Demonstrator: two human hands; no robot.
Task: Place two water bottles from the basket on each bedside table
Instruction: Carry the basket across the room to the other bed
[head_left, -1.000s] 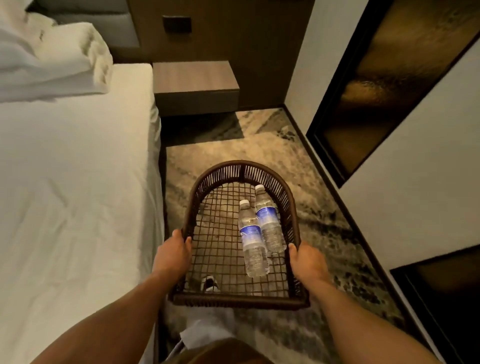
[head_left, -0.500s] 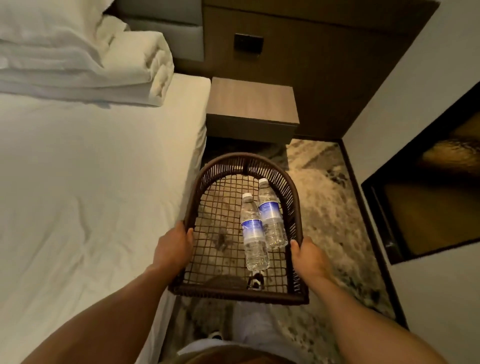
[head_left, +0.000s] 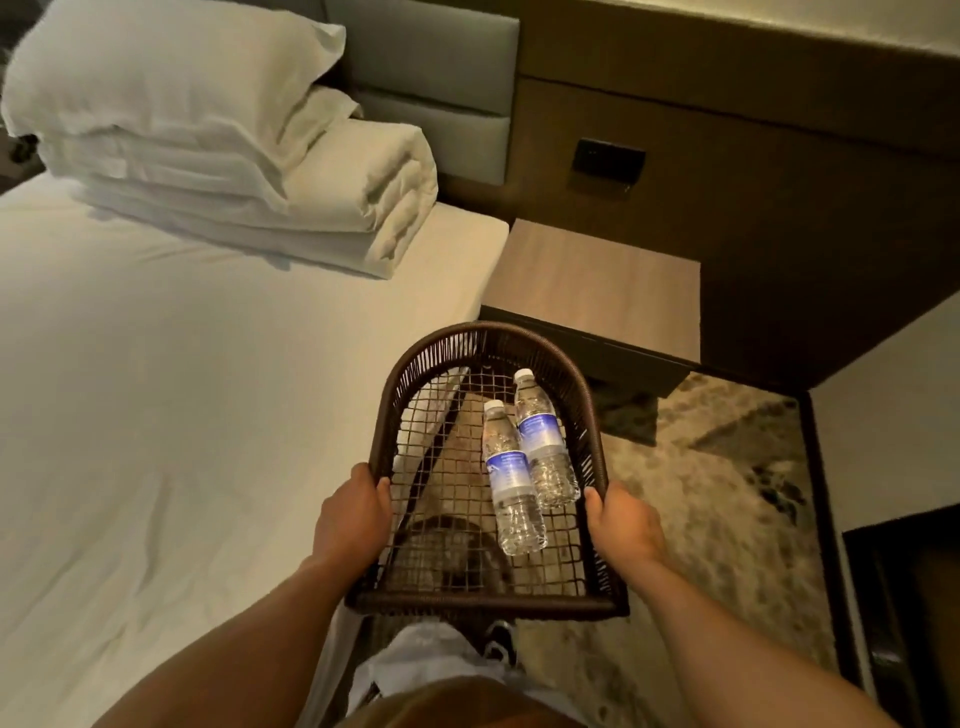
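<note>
Two clear plastic water bottles (head_left: 527, 462) with blue labels lay touching in the dark woven wicker basket (head_left: 387, 415), left hand (head_left: 353, 512) and right hand (head_left: 626, 525) clenched on its side rims, probably for level carrying toward the bare wooden bedside table (head_left: 592, 280).

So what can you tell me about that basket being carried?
The basket is dark brown and woven, with an arched far rim, a straight near edge and an open grid floor. The left hand and right hand grip its side rims, holding it near the bedside table. Two water bottles lie inside, side by side.
</note>
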